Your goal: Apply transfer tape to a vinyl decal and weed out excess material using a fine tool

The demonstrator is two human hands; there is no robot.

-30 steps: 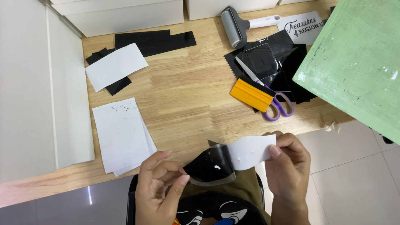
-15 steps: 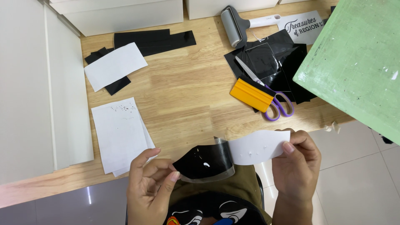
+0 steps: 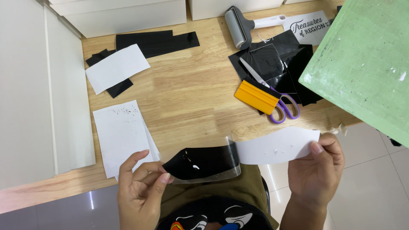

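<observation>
L hand [image 3: 140,187] has a narrow pinch grip on the corner of a glossy black vinyl strip [image 3: 204,164] w/ a clear film edge, while R hand [image 3: 317,174] pinches the far end of the white backing paper [image 3: 277,147] that runs on from it; both held just off the near edge of the wooden bench [image 3: 191,98], above the person's lap. On the bench: white sheets [image 3: 121,134] just beside L hand, yellow squeegee [image 3: 257,96] touching purple-handled scissors [image 3: 272,96] on black scraps, grey roller [image 3: 238,21] at the back, green board [image 3: 366,64] at right.
</observation>
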